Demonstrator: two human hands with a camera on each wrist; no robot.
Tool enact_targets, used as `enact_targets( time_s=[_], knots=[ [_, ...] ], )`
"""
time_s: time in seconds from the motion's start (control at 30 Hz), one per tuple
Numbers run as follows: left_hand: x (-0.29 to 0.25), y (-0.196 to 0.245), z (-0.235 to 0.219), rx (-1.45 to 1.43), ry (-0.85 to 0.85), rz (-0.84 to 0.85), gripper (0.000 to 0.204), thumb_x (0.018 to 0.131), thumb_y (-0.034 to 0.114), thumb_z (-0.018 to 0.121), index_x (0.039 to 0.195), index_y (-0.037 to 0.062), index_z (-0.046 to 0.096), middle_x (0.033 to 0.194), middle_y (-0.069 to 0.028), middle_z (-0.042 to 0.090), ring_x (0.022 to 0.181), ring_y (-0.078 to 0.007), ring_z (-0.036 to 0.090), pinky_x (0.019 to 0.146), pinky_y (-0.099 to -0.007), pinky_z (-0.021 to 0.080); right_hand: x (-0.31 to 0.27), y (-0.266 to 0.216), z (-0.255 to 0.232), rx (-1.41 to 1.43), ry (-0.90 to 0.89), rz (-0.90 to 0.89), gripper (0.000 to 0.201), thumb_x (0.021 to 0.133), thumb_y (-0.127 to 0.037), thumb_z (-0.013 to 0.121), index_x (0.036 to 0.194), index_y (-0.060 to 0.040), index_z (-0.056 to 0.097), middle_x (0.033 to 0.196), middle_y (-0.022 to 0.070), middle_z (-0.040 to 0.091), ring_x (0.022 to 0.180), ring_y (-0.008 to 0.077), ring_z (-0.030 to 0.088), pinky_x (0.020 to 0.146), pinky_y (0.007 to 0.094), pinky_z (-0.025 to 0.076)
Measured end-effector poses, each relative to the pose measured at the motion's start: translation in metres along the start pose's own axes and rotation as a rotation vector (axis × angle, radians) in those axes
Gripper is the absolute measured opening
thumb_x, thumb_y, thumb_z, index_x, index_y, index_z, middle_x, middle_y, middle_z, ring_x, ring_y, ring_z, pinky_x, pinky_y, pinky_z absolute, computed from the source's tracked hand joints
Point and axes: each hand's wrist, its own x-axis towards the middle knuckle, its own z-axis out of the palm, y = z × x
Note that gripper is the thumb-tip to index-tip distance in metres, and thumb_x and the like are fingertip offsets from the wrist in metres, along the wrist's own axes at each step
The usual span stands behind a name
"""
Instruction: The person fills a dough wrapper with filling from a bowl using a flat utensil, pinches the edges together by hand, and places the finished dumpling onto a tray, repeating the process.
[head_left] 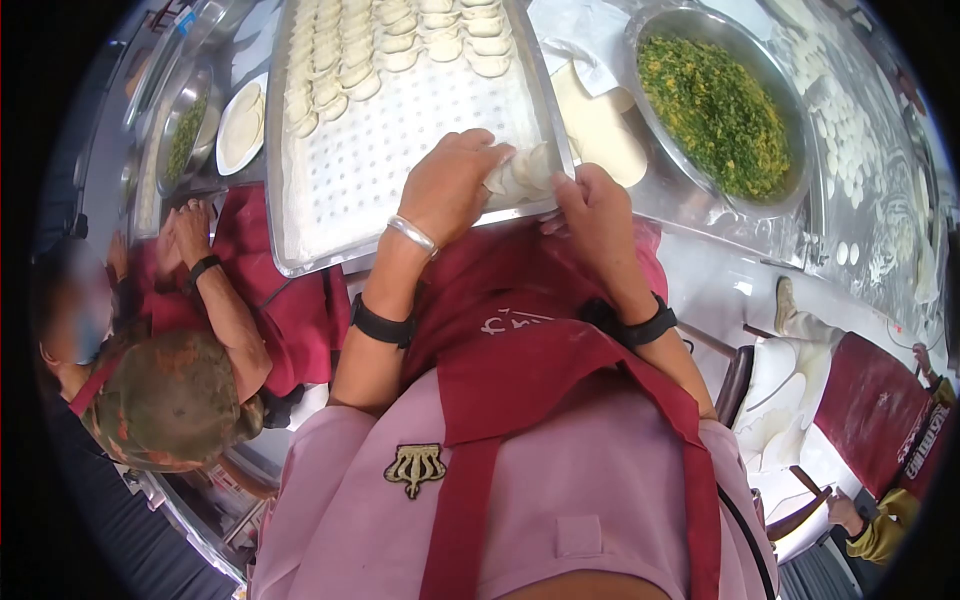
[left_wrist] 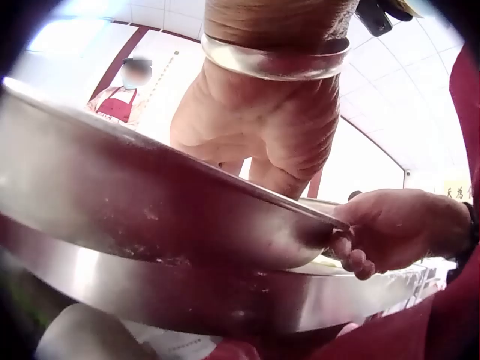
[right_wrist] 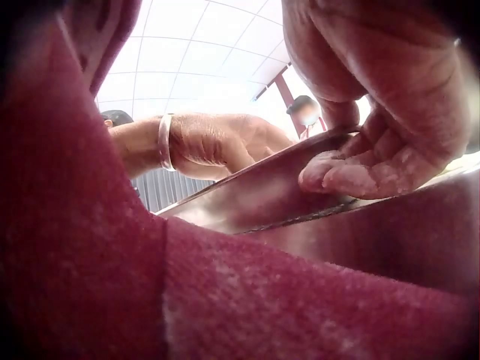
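Big metal tray [head_left: 340, 190] front & ctr, rows of dumplings [head_left: 490, 66] at the far end. To its R, steel bowl [head_left: 801, 125] w/ chopped green-&-yellow filling [head_left: 715, 115]. R hand [head_left: 602, 215] gripping tray's near R corner, fingers curled under the rim. L hand [head_left: 447, 190] on a dumpling cluster [head_left: 525, 178] in that corner; fingertips partly hidden, can't tell if pinching. Silver bangle [head_left: 411, 236] on L wrist.

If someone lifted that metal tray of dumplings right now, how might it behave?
The tray is probably stiff, given its raised metal walls. It may feel heavier at the far end, where most dumplings sit.
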Motion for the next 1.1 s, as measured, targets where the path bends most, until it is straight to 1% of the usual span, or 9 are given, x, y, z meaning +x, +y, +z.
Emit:
enact_targets(
  time_s=[0.2,0.5,0.7,0.8,0.9,0.93,1.03,1.07,1.1],
  knots=[
    [-0.002,-0.006,0.002,-0.018,0.028,0.055,0.034,0.073,-0.004,0.068,0.105,0.0054,0.073,0.118,-0.0155,0.066,0.107,-0.0353,0.062,0.091,-0.0395,0.051,0.0,-0.001,0.0,0.003,0.001,-0.008,0.029,0.097,-0.02,0.061,0.083,0.0038,0.052,0.064,0.0145,0.065,0.055,0.0215,0.069,0.048,0.0326,0.052],
    [-0.004,-0.006,0.002,-0.085,0.082,0.1,0.019,0.074,-0.002,0.069,0.093,0.004,0.074,0.11,-0.0133,0.069,0.103,-0.0338,0.063,0.088,-0.0391,0.051,-0.001,-0.004,0.001,0.032,0.001,0.009,0.028,0.097,-0.019,0.06,0.081,0.0029,0.052,0.065,0.0142,0.066,0.056,0.0205,0.07,0.049,0.032,0.052],
    [-0.007,-0.005,0.01,-0.094,0.1,0.071,0.017,0.075,-0.001,0.07,0.091,0.0037,0.074,0.109,-0.0123,0.069,0.1,-0.0325,0.063,0.087,-0.0385,0.051,0.0,-0.003,-0.004,0.037,-0.032,0.029,0.025,0.098,-0.018,0.059,0.087,0.0038,0.057,0.069,0.0133,0.067,0.056,0.0181,0.068,0.051,0.0314,0.053],
    [-0.01,-0.004,0.005,-0.108,0.064,0.041,0.019,0.076,-0.002,0.07,0.094,0.0033,0.073,0.112,-0.0123,0.068,0.101,-0.0325,0.063,0.088,-0.0384,0.051,-0.002,0.004,-0.015,0.048,0.065,-0.1,0.02,0.096,-0.016,0.061,0.094,0.0038,0.061,0.07,0.0144,0.067,0.059,0.0214,0.068,0.057,0.0345,0.053],
    [-0.015,-0.004,-0.001,-0.112,0.134,0.052,0.025,0.076,-0.002,0.071,0.1,0.0034,0.071,0.116,-0.0127,0.067,0.103,-0.0331,0.063,0.089,-0.0385,0.051,0.0,0.01,-0.031,-0.319,0.412,-0.447,0.017,0.093,-0.014,0.064,0.098,0.0025,0.065,0.075,0.0179,0.068,0.067,0.029,0.069,0.062,0.0371,0.052],
    [-0.016,-0.004,-0.004,-0.115,0.141,0.07,0.03,0.076,-0.002,0.071,0.105,0.0037,0.07,0.118,-0.0133,0.066,0.106,-0.0337,0.063,0.09,-0.0389,0.051,0.003,0.014,-0.037,-0.384,0.447,-0.459,0.022,0.089,-0.01,0.066,0.106,0.0021,0.064,0.082,0.0203,0.068,0.076,0.0365,0.066,0.069,0.0406,0.052],
    [-0.017,0.003,-0.01,-0.1,0.23,0.077,0.03,0.076,-0.002,0.07,0.106,0.0039,0.07,0.119,-0.0135,0.066,0.107,-0.0339,0.063,0.09,-0.0395,0.051,0.018,0.029,-0.05,-0.776,0.442,-0.585,0.033,0.086,-0.01,0.07,0.116,0.0013,0.063,0.104,0.0202,0.07,0.084,0.0323,0.068,0.077,0.0409,0.053],
    [-0.018,0.007,-0.012,-0.096,0.238,0.082,0.03,0.077,-0.002,0.07,0.106,0.0036,0.07,0.119,-0.0134,0.066,0.107,-0.0338,0.063,0.09,-0.0394,0.051,0.024,0.034,-0.05,-0.817,0.436,-0.612,0.046,0.082,-0.01,0.071,0.125,0.0005,0.059,0.109,0.0229,0.067,0.089,0.0403,0.064,0.081,0.0462,0.051],
    [-0.018,0.011,-0.014,-0.092,0.248,0.086,0.03,0.077,-0.002,0.069,0.106,0.0033,0.069,0.119,-0.0134,0.066,0.107,-0.0337,0.063,0.09,-0.0394,0.051,0.026,0.034,-0.049,-0.844,0.427,-0.606,0.047,0.082,-0.01,0.071,0.127,0.0005,0.058,0.107,0.0227,0.067,0.088,0.0404,0.064,0.08,0.0467,0.051]
  ],
)
